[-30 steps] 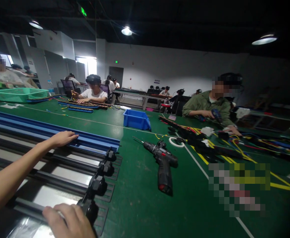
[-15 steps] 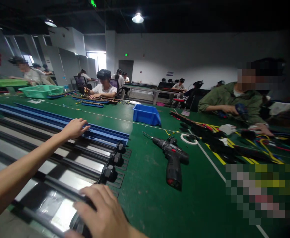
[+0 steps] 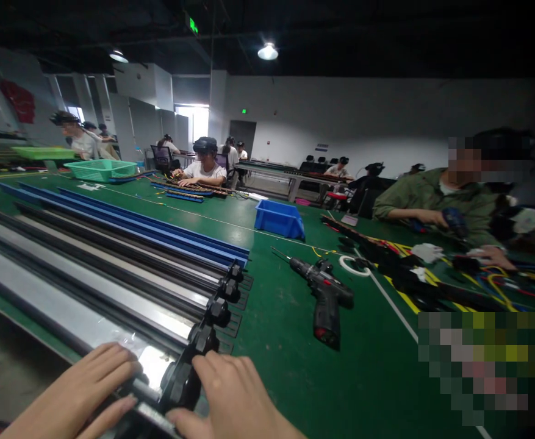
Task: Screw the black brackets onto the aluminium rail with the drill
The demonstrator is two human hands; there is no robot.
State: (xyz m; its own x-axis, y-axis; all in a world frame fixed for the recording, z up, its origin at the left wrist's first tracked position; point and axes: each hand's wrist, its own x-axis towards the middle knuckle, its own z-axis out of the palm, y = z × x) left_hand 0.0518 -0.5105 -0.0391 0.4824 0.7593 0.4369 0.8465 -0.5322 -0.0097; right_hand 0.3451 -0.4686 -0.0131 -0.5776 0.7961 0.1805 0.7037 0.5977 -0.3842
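Several long silvery strips with black edges (image 3: pixel 88 308) lie side by side across the left of the table, their ends towards the right. My left hand (image 3: pixel 97 381) is on the nearest strip, fingers over its top and thumb along the near side. At that strip's end, my right hand (image 3: pixel 233 390) closes around a black end fitting (image 3: pixel 180 381) with a hexagonal nut shape; its fingertips are partly hidden. More black fittings (image 3: pixel 219 311) line the other strip ends, with flat slotted black tabs beside them. A black cordless drill (image 3: pixel 324 292) lies to the right.
Blue rails (image 3: pixel 157 228) lie beyond the strips on the green table (image 3: pixel 285 366). Farther back are a blue bin (image 3: pixel 279 221) and a green basket (image 3: pixel 100 172). Wires and a white ring (image 3: pixel 354 266) lie at right, where a co-worker (image 3: pixel 432 195) holds a drill. Others sit behind.
My left hand has come back from the far strips to the nearest one, beside my right hand. My right hand stays at the near end fitting. The view has shifted slightly.
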